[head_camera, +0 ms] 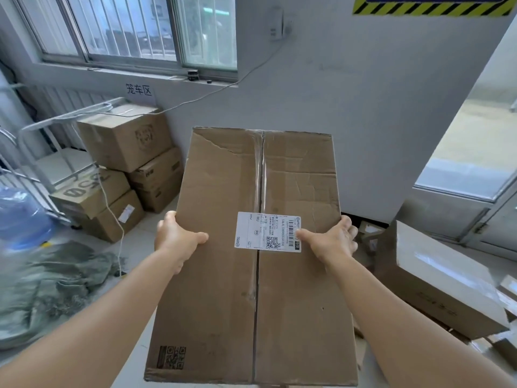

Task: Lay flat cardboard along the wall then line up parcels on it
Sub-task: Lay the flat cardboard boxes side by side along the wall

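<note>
Both hands clamp one piece of cardboard (pixel 251 247) by its long edges: the left hand (pixel 176 242) wraps the left edge with its thumb pressed on the upper face, and the right hand (pixel 330 242) grips the right edge, its thumb resting on the white shipping label (pixel 268 231). The cardboard appears to be a flattened carton, taped along its centre seam, held clear of the floor and pointing away from the person toward the grey wall (pixel 349 93). Stacked cartons (pixel 126 169) stand at the wall's foot to the left, beneath the window (pixel 126 29); a large box (pixel 439 281) lies on the floor to the right. A blue water bottle (pixel 19 217) and grey sacking (pixel 56 281) occupy the near left. Judged step: laying the cardboard, not yet done. The next move calls for lowering the sheet flat with its far edge against the wall, between the two groups of boxes.
</note>
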The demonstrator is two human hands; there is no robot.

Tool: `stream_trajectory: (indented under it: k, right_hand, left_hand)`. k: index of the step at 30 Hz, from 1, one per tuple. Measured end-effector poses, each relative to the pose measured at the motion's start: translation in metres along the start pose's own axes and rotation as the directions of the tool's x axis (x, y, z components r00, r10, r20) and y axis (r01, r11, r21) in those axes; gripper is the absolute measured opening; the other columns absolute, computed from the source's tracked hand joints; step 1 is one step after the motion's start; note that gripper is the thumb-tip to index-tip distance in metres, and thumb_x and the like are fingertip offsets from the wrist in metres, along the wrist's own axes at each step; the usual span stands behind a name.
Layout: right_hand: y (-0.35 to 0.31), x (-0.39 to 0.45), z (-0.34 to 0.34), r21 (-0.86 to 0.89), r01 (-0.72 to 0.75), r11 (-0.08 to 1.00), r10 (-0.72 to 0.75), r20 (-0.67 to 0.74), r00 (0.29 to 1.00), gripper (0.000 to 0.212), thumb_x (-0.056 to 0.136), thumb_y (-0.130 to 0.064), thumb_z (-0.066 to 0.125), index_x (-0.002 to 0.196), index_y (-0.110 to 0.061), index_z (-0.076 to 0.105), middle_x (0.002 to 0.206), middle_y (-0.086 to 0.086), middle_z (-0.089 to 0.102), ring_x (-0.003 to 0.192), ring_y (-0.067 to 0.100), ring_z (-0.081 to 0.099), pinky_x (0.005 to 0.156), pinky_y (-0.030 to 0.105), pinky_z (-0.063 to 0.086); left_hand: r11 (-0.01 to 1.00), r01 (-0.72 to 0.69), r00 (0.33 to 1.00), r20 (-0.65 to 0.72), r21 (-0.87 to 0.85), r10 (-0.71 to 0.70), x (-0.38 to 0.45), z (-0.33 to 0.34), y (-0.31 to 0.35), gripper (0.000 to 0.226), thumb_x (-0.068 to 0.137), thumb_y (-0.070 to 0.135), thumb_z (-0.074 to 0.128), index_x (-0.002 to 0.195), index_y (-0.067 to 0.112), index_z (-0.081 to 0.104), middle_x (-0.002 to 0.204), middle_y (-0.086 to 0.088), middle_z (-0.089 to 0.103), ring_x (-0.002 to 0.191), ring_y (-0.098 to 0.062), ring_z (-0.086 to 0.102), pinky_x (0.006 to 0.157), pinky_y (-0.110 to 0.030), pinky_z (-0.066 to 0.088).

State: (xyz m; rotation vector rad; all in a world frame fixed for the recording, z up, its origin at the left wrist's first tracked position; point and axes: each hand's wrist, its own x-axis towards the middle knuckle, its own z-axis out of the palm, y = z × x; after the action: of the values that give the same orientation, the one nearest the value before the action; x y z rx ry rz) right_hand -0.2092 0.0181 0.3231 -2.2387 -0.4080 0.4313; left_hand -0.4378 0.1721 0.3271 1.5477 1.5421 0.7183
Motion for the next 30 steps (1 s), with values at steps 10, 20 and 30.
stream_trajectory:
  k: [10, 20, 30]
  right_hand:
    - [-0.070, 0.047, 0.084, 0.054, 0.071, 0.996, -0.075, 0.072, 0.995, 0.110, 0.064, -0.047, 0.083, 0.146, -0.015, 0.017, 0.144, 0.004, 0.027, 0.128, 0.033, 0.031, 0.099, 0.048, 0.034]
    - [-0.139, 0.181, 0.169, 0.085, 0.018, 0.996, -0.027, 0.101, 0.995, 0.110, 0.065, -0.047, 0.083, 0.147, -0.016, 0.017, 0.146, 0.004, 0.025, 0.130, 0.032, 0.031, 0.099, 0.050, 0.033]
    - [-0.164, 0.283, 0.195, 0.067, -0.079, 0.995, 0.076, 0.039, 0.996, 0.109, 0.064, -0.046, 0.084, 0.146, -0.015, 0.018, 0.145, 0.005, 0.025, 0.128, 0.033, 0.031, 0.101, 0.050, 0.033]
  left_hand:
    - [0.999, 0.037, 0.997, -0.061, -0.021, -0.038, 0.097, -0.026, -0.010, 0.083, 0.074, 0.018, 0.080, 0.143, 0.018, 0.034, 0.131, -0.005, 0.043, 0.111, -0.030, 0.052, 0.090, -0.045, 0.050]
    - [0.998, 0.063, 0.996, -0.060, 0.027, -0.062, 0.263, 0.019, 0.033, 0.080, 0.072, 0.018, 0.081, 0.139, 0.017, 0.038, 0.129, -0.005, 0.043, 0.107, -0.028, 0.054, 0.091, -0.043, 0.049]
    - [0.996, 0.063, 0.996, 0.064, 0.056, -0.066, 0.368, 0.092, 0.073, 0.064, 0.073, 0.015, 0.079, 0.127, 0.016, 0.045, 0.125, -0.004, 0.046, 0.091, -0.022, 0.053, 0.080, -0.035, 0.047]
